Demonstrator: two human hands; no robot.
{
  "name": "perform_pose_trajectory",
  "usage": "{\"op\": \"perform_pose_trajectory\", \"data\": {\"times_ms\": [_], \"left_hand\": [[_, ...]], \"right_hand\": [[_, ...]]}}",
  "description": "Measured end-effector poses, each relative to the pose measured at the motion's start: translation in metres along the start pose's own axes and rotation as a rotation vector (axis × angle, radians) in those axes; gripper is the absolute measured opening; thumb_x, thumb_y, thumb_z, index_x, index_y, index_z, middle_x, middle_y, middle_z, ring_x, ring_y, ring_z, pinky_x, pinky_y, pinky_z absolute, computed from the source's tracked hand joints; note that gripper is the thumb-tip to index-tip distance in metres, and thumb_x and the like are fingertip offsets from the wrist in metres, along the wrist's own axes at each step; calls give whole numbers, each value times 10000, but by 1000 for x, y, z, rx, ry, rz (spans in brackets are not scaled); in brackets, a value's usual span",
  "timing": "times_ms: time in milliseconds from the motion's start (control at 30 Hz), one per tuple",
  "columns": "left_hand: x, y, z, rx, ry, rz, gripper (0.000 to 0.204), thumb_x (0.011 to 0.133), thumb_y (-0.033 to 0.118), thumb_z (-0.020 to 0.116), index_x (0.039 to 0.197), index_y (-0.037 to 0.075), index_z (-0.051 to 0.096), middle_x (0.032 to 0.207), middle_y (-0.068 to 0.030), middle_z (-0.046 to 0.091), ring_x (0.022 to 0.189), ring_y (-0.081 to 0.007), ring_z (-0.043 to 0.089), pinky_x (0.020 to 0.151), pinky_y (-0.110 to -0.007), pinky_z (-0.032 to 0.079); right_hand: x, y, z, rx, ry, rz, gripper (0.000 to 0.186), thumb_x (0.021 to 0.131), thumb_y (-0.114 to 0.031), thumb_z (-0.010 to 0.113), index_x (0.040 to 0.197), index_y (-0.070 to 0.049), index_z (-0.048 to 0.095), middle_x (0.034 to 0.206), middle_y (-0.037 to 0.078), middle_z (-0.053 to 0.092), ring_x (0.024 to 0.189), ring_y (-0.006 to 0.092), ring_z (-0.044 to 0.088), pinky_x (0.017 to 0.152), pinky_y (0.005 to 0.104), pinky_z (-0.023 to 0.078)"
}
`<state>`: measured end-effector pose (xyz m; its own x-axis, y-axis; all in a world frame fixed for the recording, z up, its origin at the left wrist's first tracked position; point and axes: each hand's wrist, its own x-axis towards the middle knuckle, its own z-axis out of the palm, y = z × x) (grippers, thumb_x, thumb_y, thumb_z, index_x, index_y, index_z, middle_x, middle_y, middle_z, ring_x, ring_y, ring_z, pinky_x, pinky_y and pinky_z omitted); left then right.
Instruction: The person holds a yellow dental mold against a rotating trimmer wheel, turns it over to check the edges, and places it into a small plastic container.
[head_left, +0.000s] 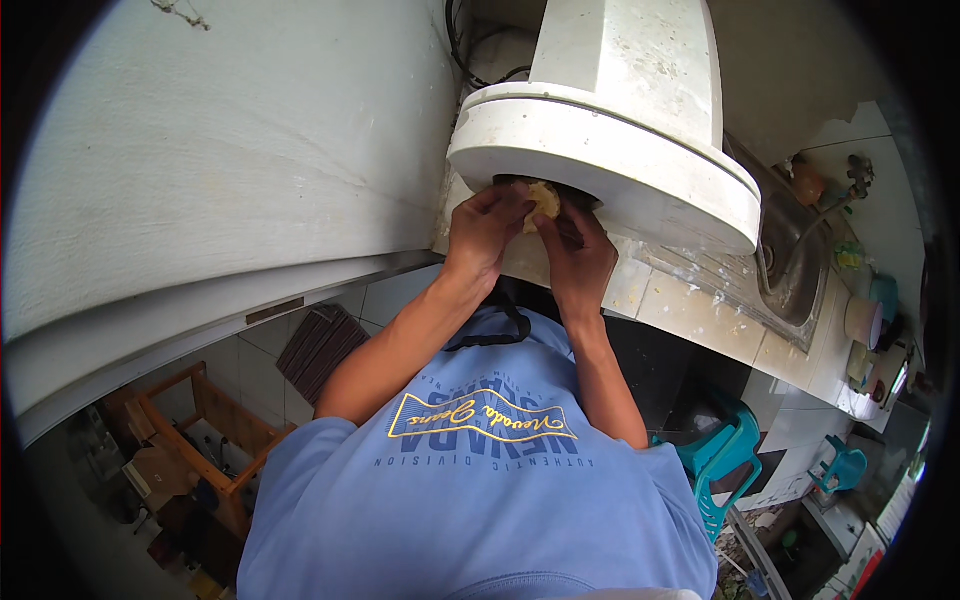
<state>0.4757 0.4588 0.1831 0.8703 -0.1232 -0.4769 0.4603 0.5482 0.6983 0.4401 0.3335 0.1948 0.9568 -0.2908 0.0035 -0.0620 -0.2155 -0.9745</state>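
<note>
Both hands are raised close together under the front of a large white machine [600, 170] with a thick rounded rim. My left hand [483, 235] pinches a pale yellow, rough-surfaced lump [543, 203] between thumb and fingers. From the other side, my right hand [580, 255] grips the same lump with bent fingers. What the lump is made of cannot be told. Behind the fingers, a dark opening or round dark part [578, 194] shows beneath the rim, partly covered by the hands.
A tiled counter [690, 310] with white and yellow spatters runs below the machine. At the right are a metal sink [800, 260] and a tap [858, 178]. A white wall-like panel [230, 150] fills the left. Teal plastic chairs [725, 450] and a wooden frame [200, 420] stand lower down.
</note>
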Motion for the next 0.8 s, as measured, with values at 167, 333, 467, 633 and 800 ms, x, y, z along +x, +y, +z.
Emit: {"op": "perform_pose_trajectory", "data": {"times_ms": [167, 333, 467, 633, 800], "left_hand": [[2, -2, 2, -48, 24, 2, 262, 895, 185, 727, 1049, -17, 663, 977, -76, 673, 890, -144, 651, 764, -250, 507], [0, -3, 6, -76, 36, 21, 269, 897, 183, 725, 1053, -26, 657, 978, -80, 670, 892, -151, 649, 794, -270, 516], [-1, -3, 7, -86, 56, 8, 171, 918, 142, 691, 1028, 13, 666, 959, -56, 664, 880, -139, 642, 788, -281, 502], [-5, -6, 9, -134, 45, 43, 253, 932, 153, 674, 1095, -30, 613, 1035, -99, 656, 955, -177, 647, 868, -311, 524], [-11, -6, 13, -154, 4, 86, 274, 950, 115, 629, 1163, -41, 558, 1085, -127, 639, 984, -191, 644, 916, -337, 527]], "right_hand": [[2, -2, 1, -14, 21, -17, 357, 853, -98, 730, 1194, -21, 660, 1044, 149, 709, 908, 229, 721, 769, 313, 591], [1, -3, 2, -19, 60, -10, 334, 854, -111, 747, 1143, 38, 672, 968, 133, 734, 879, 170, 705, 804, 289, 546], [2, -3, 2, -19, 61, -4, 341, 851, -111, 744, 1152, 31, 672, 973, 141, 733, 882, 187, 713, 792, 294, 553], [3, 3, 1, -25, 83, 0, 329, 845, -117, 747, 1142, 8, 681, 928, 146, 737, 858, 206, 727, 761, 292, 563], [3, 8, 0, 14, 74, 48, 318, 848, -128, 748, 1124, 19, 685, 880, 132, 738, 810, 174, 720, 738, 281, 555]]}}
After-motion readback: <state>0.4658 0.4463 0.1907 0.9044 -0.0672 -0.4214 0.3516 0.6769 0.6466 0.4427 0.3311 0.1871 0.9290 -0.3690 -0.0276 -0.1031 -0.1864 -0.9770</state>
